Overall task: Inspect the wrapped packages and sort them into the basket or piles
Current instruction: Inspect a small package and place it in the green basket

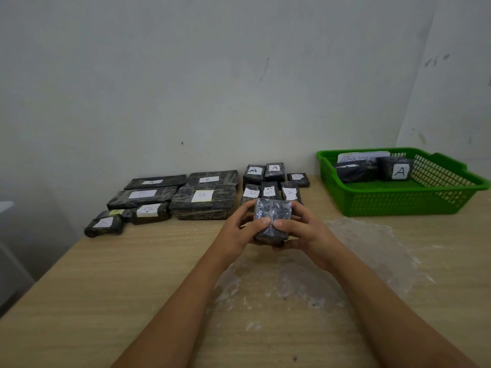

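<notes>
Both hands, left (240, 229) and right (305, 229), grip one black wrapped package (272, 219) above the table (106, 274). The green basket (398, 200) far right holds two dark packages, one marked A (396, 168), plus a paper sign (358, 156).

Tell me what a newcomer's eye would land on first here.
First, the two hands, left hand and right hand, holding a black wrapped package over the middle of the wooden table. Next, the bright green basket at far right, with wrapped packages inside. Last, rows of labelled black packages along the wall.
</notes>
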`<state>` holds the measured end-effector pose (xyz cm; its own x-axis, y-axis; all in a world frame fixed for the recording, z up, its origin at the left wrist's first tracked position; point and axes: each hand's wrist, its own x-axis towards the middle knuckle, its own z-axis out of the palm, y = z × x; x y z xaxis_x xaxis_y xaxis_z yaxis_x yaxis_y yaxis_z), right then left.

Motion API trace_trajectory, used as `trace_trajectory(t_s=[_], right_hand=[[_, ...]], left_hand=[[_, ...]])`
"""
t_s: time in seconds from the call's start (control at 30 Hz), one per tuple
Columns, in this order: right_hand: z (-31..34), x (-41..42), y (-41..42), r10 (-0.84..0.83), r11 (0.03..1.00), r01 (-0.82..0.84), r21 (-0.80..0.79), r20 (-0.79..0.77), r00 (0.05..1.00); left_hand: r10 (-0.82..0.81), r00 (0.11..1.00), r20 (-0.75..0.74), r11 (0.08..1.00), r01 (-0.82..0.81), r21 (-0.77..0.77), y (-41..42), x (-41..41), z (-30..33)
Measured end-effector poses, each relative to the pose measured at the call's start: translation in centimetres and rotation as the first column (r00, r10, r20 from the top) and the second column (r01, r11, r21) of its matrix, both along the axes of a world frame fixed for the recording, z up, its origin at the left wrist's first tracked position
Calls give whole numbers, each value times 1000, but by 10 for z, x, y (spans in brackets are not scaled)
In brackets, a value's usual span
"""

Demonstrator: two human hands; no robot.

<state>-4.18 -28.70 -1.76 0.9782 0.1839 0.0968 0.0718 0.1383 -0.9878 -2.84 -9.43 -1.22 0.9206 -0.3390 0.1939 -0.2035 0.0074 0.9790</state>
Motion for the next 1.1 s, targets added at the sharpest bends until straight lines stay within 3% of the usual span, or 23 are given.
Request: trace_trajectory(t_s=[0.4,0.53,0.73,0.9,1.0,1.1], right_hand=[[8,-5,2,-16,1000,17,18,-71,997],[10,-8,5,-22,995,10,-96,-128,992],[9,-6,5,-51,968,58,-245,36,998],[7,-2,6,-174,971,171,-166,-9,985],[5,5,2,-308,951,301,-71,-127,943],[2,8,-2,-293,955,295,-24,-209,933]], left_hand=[[-85,994,-64,996,83,-32,8,3,-2],[2,997,-82,1000,1,32,9,6,-1],[110,984,-139,972,-77,223,9,8,1],[138,979,-151,939,-81,333,6,1,5],[74,987,-140,966,-37,254,8,2,8],[47,994,-100,974,-23,224,10,3,5]])
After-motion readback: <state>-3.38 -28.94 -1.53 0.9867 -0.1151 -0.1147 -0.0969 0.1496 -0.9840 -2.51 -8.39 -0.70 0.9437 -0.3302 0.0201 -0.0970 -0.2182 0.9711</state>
